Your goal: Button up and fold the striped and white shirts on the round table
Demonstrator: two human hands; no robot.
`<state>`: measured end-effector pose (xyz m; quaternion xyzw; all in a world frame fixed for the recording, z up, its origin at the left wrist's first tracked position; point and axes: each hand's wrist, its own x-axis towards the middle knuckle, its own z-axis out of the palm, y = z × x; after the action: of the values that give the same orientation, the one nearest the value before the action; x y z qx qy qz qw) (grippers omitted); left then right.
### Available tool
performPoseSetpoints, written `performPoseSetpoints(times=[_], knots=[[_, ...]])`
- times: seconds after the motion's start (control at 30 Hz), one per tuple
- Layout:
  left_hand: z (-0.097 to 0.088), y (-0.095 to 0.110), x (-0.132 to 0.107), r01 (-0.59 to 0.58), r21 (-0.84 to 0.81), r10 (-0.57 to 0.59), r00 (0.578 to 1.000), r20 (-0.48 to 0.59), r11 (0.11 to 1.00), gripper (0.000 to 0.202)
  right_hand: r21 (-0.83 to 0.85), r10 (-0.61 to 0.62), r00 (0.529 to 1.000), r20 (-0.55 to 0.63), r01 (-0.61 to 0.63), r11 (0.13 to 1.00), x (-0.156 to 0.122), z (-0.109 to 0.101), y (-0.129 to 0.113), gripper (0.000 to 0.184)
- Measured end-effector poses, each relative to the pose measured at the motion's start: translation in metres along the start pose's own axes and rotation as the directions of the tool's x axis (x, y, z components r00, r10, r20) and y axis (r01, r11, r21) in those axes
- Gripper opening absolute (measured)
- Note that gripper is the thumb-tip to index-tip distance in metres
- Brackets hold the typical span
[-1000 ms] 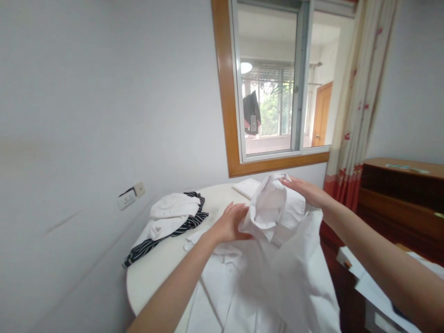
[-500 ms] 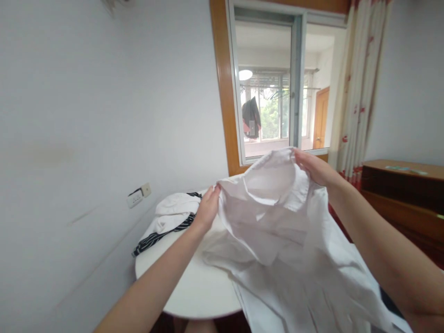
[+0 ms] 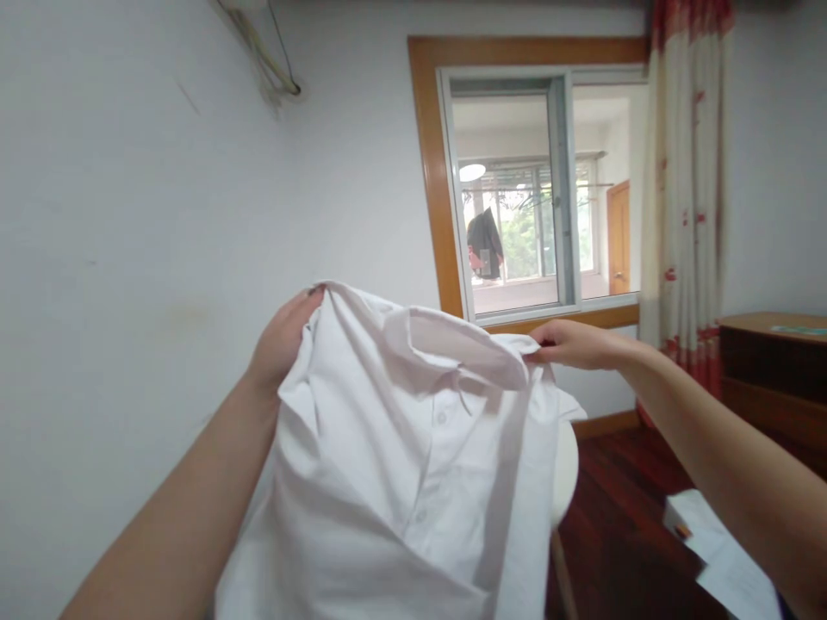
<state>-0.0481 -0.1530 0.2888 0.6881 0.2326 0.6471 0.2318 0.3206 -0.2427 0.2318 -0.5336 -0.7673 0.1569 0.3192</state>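
Note:
A white button-up shirt (image 3: 362,448) hangs between my two hands, its collar uppermost and its buttoned front facing me. My left hand (image 3: 284,336) is closed on the shoulder at the left, with the fingertips partly hidden behind the cloth. At the other shoulder, beside the collar, my right hand (image 3: 568,344) pinches the fabric between thumb and fingers. The lower part of the shirt runs out of view at the bottom. Behind it, the round white table (image 3: 567,469) shows only along its right side.
A window (image 3: 510,198) with a wooden frame is in the wall ahead, with a patterned curtain (image 3: 688,215) to its right. Wooden furniture (image 3: 768,362) stands at the far right. A white box (image 3: 701,521) and papers lie low on the right, above the dark red floor (image 3: 620,482).
The shirt has turned so its buttoned front faces me, and it has moved left. My hands are wider apart. The view has tilted up, and the shirt now covers most of the table.

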Motion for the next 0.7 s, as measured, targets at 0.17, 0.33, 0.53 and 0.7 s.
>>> performPoseSetpoints(times=[0.17, 0.33, 0.53, 0.7], knots=[[0.01, -0.017, -0.004, 0.082, 0.076, -0.085, 0.996, 0.025, 0.994, 0.036, 0.271, 0.173, 0.958, -0.227, -0.108, 0.956, 0.027, 0.008, 0.026, 0.024], [0.016, -0.035, -0.005, 0.063, 0.083, -0.071, 0.994, 0.086, 0.995, 0.037, 0.35, 0.35, 0.863, -0.363, -0.222, 0.91, 0.059, 0.011, 0.044, 0.024], [0.038, -0.027, -0.042, 0.11, 0.022, -0.112, 0.965, 0.236, 0.994, 0.034, -0.194, 0.141, 0.704, -0.696, -0.374, 0.907, 0.085, 0.019, 0.051, 0.018], [0.046, -0.017, -0.053, 0.149, -0.01, -0.14, 0.951, 0.275, 0.989, 0.03, 0.149, 0.274, 0.758, -0.593, -0.231, 0.962, 0.097, 0.025, 0.049, 0.021]])
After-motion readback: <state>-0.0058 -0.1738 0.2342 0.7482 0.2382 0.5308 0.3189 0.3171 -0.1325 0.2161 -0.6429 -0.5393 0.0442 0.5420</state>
